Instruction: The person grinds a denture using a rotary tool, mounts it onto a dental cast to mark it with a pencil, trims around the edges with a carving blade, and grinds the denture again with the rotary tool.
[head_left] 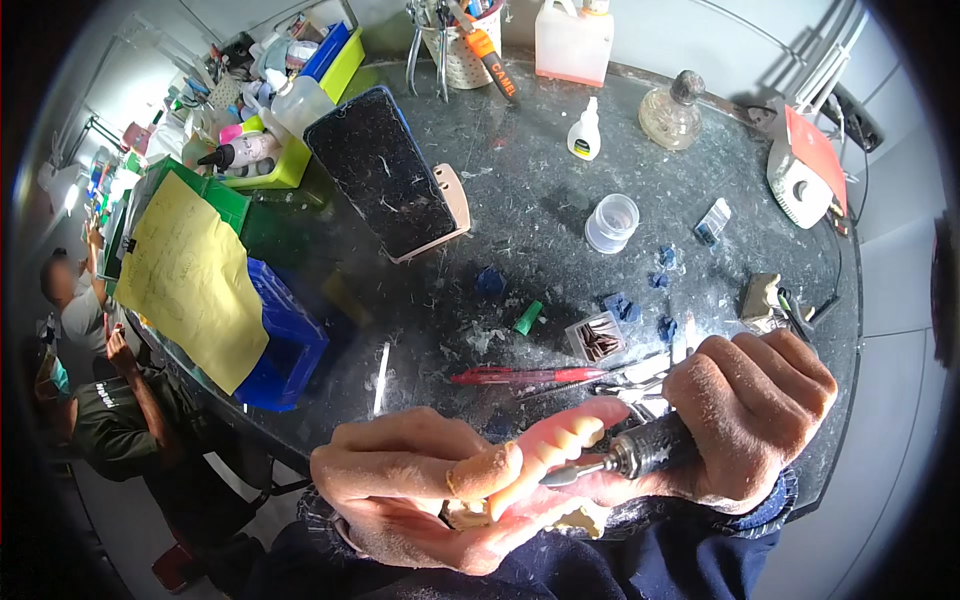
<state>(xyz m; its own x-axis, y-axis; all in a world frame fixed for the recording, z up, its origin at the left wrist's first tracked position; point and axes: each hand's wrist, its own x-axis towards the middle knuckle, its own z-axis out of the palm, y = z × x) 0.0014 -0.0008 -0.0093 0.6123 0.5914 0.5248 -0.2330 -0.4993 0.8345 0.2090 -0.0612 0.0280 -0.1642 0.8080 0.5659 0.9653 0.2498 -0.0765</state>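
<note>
My left hand (410,480) pinches a denture (548,452) with a pink base and cream teeth, low in the middle of the view. In my right hand (755,415) is a dark rotary handpiece (655,448), its fist wrapped round the body. The handpiece points left, and its metal bur (568,474) lies against or just beside the denture; which of the two I cannot tell. Fine pale dust coats the fingers. A cream, plaster-like piece (582,520) shows partly below my hands. The palm side of my left hand is mostly hidden.
Beyond my hands lie a red pen (525,376), a small box of dark strips (597,338) and blue scraps (490,282). A phone (380,175) leans on a stand. Farther are a clear cup (612,223) and a glass burner (672,112). A blue bin (285,345) stands left; people sit beyond.
</note>
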